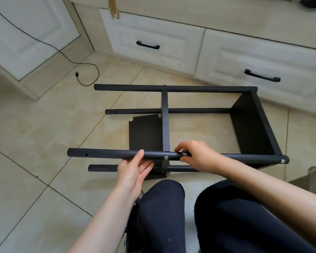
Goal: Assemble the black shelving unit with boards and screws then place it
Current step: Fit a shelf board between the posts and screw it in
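One black tubular metal shelving frame (pixel 171 125), on its side on the tiled floor (pixel 44 125), long axis left-right. Right hand (pixel 195 156) pinches the near upper tube beside its silver screw (pixel 165 157); left hand (pixel 133 170), fingers straight, steadies the tube left of it.

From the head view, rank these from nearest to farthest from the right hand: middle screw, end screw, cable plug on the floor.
1. Middle screw, just left of the right hand.
2. End screw, far right on the same pole.
3. Cable plug, upper left, near the cabinet.
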Demonstrator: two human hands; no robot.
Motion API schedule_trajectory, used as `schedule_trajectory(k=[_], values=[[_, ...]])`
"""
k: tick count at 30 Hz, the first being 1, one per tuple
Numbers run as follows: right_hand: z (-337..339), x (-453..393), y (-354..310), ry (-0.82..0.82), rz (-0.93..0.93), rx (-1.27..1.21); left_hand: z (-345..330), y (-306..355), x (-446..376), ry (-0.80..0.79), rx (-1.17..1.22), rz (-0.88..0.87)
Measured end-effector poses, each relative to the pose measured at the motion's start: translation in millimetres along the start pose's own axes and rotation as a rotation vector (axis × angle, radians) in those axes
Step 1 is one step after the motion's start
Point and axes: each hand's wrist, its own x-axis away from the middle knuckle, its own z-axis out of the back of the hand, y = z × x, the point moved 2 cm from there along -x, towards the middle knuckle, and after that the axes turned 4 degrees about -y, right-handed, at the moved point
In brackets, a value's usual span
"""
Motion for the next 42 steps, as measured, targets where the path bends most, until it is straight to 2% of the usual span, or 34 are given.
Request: schedule_trajectory(k=[9,17,23,31,36,42], values=[[8,7,1,0.029,0.044,0.001,-9,5,-1,-0.023,0.064,-0.034],[45,36,-10,0.208,0.102,-0.070,-42,44,29,-0.128,-0.026,-0.204],[87,74,-19,0.242,0.117,-0.161,-87,86,71,-0.262,-0.210,-0.339],[119,122,-10,0.187,0.051,-0.112,-147,103,115,-0.380,-0.585,-0.424],[113,141,9,0.232,0.012,-0.318,-188,107,139,-0.458,-0.776,-0.389],[94,147,27,0.359,0.002,-0.572,-217,100,163,-0.463,-0.935,-0.423]])
